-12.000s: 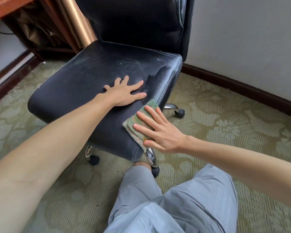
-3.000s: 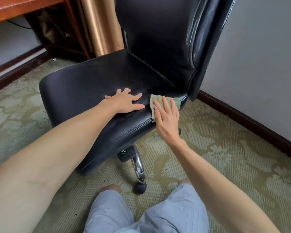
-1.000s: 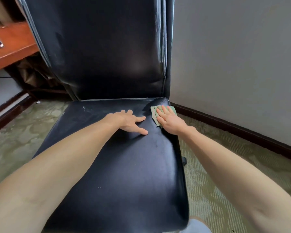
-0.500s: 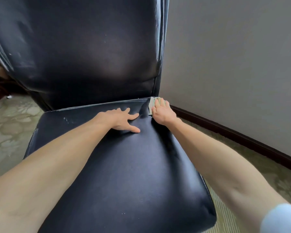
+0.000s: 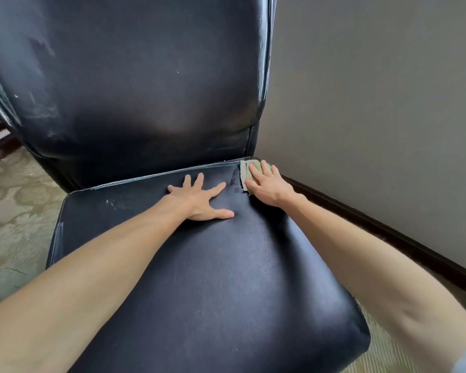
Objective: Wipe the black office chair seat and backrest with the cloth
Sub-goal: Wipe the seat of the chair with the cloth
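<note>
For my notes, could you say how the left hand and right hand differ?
The left hand lies bare on the seat, fingers splayed; the right hand presses the cloth, fingers close together. The left hand sits mid-seat, the right hand at the rear corner. Both lie flat, palms down.

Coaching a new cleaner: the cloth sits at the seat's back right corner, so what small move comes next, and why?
Probably slide the cloth left along the rear seam of the seat. The right hand presses it flat in that corner, and pale specks show near the back left. The left hand, spread flat in the path, would likely need lifting.
</note>
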`<state>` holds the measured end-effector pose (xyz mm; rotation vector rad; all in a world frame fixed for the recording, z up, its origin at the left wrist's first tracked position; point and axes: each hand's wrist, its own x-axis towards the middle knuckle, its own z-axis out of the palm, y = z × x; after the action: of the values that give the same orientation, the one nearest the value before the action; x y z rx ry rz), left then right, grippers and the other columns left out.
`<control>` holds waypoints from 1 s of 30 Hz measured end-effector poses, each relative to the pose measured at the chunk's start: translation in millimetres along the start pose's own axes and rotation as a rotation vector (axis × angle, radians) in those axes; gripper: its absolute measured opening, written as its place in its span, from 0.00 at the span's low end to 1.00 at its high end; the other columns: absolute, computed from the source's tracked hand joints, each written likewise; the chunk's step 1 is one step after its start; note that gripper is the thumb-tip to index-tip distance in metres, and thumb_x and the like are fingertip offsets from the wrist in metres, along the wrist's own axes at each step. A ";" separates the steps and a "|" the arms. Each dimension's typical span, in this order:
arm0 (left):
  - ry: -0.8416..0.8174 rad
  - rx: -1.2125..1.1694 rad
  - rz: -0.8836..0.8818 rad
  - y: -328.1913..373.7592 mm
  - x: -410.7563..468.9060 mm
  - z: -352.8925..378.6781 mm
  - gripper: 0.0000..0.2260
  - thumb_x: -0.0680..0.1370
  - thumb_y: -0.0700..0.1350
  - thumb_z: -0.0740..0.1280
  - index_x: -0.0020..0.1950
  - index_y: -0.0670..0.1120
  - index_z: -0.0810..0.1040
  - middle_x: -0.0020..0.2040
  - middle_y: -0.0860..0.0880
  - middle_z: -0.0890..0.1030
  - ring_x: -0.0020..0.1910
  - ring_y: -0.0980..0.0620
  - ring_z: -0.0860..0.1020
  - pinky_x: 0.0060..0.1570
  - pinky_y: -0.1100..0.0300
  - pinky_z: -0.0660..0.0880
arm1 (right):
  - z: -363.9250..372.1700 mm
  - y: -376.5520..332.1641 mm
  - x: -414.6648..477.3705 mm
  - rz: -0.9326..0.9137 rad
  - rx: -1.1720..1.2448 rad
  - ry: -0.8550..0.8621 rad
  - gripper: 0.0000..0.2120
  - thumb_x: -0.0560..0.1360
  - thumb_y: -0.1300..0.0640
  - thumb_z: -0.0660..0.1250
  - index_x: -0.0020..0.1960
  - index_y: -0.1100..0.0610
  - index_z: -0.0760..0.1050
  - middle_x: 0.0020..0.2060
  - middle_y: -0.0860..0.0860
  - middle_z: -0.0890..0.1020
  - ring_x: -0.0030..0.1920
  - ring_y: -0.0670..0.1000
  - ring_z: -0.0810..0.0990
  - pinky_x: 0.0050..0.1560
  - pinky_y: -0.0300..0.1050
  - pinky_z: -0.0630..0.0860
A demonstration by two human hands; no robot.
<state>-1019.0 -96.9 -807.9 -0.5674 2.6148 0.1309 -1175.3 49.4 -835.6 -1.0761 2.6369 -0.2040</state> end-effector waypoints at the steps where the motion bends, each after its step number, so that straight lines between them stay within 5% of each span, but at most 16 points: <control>1: -0.002 0.000 0.006 0.0 1.3 1.1 0.42 0.67 0.80 0.52 0.76 0.69 0.39 0.80 0.47 0.38 0.78 0.39 0.39 0.70 0.29 0.48 | 1.2 -0.4 -1.4 -0.007 -0.015 -0.003 0.26 0.83 0.47 0.45 0.79 0.52 0.46 0.78 0.54 0.43 0.77 0.60 0.39 0.76 0.55 0.41; 5: 0.002 0.024 0.024 1.1 5.0 1.5 0.42 0.67 0.80 0.51 0.76 0.68 0.39 0.80 0.47 0.39 0.78 0.38 0.40 0.69 0.28 0.49 | 10.4 -2.8 15.8 -0.003 -0.062 0.031 0.25 0.81 0.53 0.38 0.74 0.62 0.56 0.78 0.58 0.48 0.77 0.61 0.42 0.75 0.60 0.43; 11: 0.017 0.041 0.034 1.2 7.2 3.5 0.42 0.67 0.80 0.51 0.76 0.68 0.40 0.80 0.46 0.40 0.78 0.37 0.42 0.69 0.28 0.51 | 10.6 -5.5 38.3 -0.057 -0.102 0.108 0.34 0.74 0.49 0.30 0.73 0.61 0.58 0.74 0.58 0.59 0.74 0.60 0.56 0.73 0.56 0.53; 14: 0.017 0.041 0.027 0.7 7.4 0.9 0.42 0.67 0.80 0.52 0.76 0.69 0.41 0.81 0.47 0.42 0.78 0.38 0.43 0.69 0.30 0.54 | 7.2 -5.1 43.0 -0.097 -0.063 0.096 0.24 0.81 0.52 0.40 0.75 0.57 0.54 0.76 0.55 0.56 0.74 0.60 0.56 0.74 0.55 0.51; 23: 0.030 0.019 0.005 5.1 2.7 1.0 0.40 0.69 0.78 0.55 0.77 0.67 0.45 0.81 0.47 0.41 0.78 0.38 0.43 0.69 0.29 0.52 | 9.6 -53.7 46.7 -0.341 -0.105 0.010 0.24 0.84 0.49 0.44 0.79 0.51 0.49 0.78 0.47 0.51 0.77 0.56 0.49 0.76 0.50 0.44; 30: 0.020 -0.016 0.015 6.3 2.9 2.5 0.40 0.69 0.78 0.55 0.76 0.70 0.42 0.80 0.48 0.40 0.78 0.40 0.39 0.71 0.30 0.47 | -2.0 5.5 47.6 -0.230 -0.110 0.082 0.23 0.84 0.49 0.43 0.78 0.50 0.51 0.78 0.46 0.53 0.76 0.52 0.53 0.75 0.51 0.50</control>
<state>-1022.9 -91.8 -811.5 -0.5574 2.6401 0.1520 -1212.0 19.9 -844.9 -1.4381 2.6182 -0.1544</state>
